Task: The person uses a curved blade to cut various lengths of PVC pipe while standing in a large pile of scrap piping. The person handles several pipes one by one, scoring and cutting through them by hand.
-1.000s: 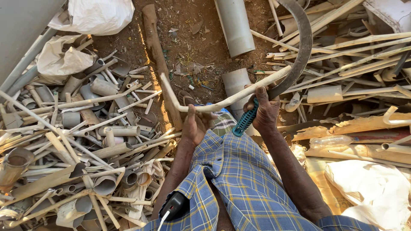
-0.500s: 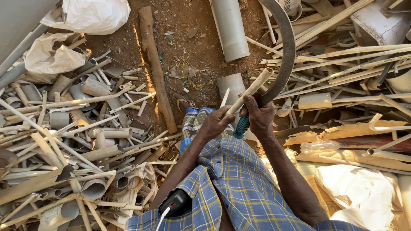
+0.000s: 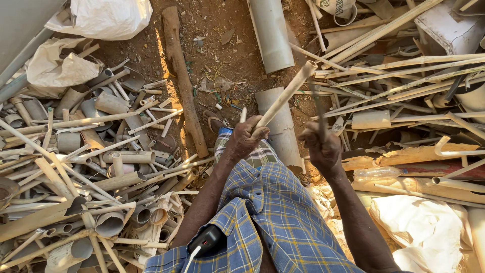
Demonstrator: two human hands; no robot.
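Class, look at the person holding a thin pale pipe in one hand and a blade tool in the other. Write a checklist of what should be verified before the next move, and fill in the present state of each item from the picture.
1. Left hand has a firm grip on the thin pale pipe: ok, fingers wrapped round its lower end.
2. Right hand closed on the tool handle: ok, fist shut; the handle itself is hidden.
3. Blade position clear: cannot tell, it is a dark motion blur above the fist.
4. Hands apart: ok, a gap shows between them.
5. Foot out of the way: cannot tell, the sandalled foot lies just below and left of the pipe.
6. Stable support under the pipe: not ok, it is held in the air.
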